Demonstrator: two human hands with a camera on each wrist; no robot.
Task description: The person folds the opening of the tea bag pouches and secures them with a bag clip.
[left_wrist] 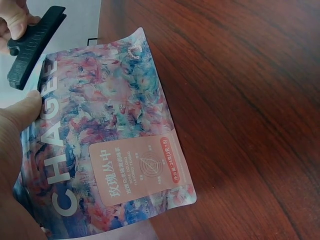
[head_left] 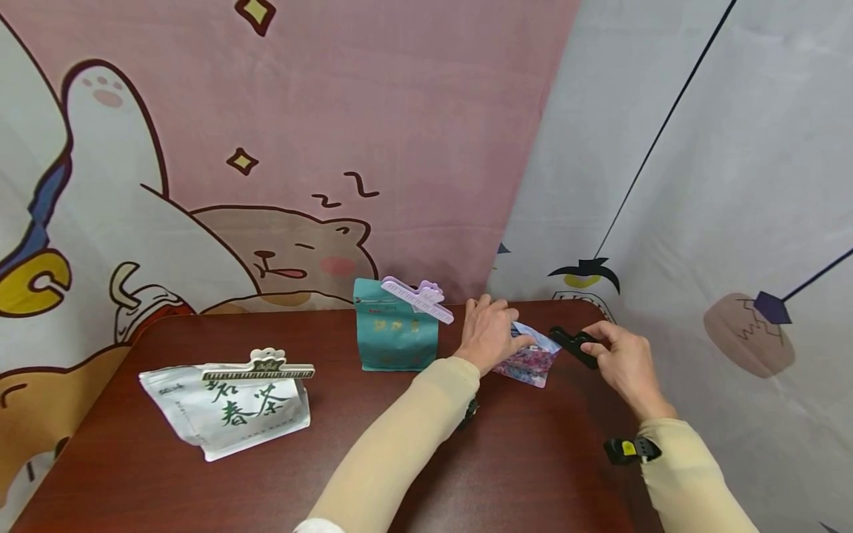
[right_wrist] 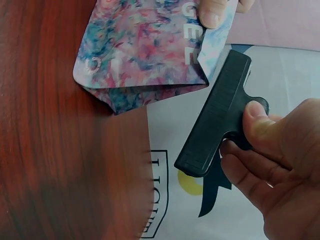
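A floral pink-and-blue pouch [head_left: 529,366] lettered CHAGEE stands on the table's right side. My left hand [head_left: 489,333] grips it at its top edge, the thumb on the printed front in the left wrist view, the other fingers largely hidden behind. In the right wrist view the pouch's top looks folded over near the thumb. My right hand [head_left: 626,363] pinches a black bag clip [right_wrist: 215,120] by its handles, thumb on one side and fingers on the other. The clip's long bar is beside the pouch's top corner, with a small gap between them in the right wrist view.
A teal pouch [head_left: 396,344] with a lilac clip [head_left: 418,297] stands left of my left hand. Farther left, a white pouch [head_left: 246,418] wears a cream clip [head_left: 260,368]. Printed cloth walls [head_left: 453,148] rise behind and right of the brown table [head_left: 373,429].
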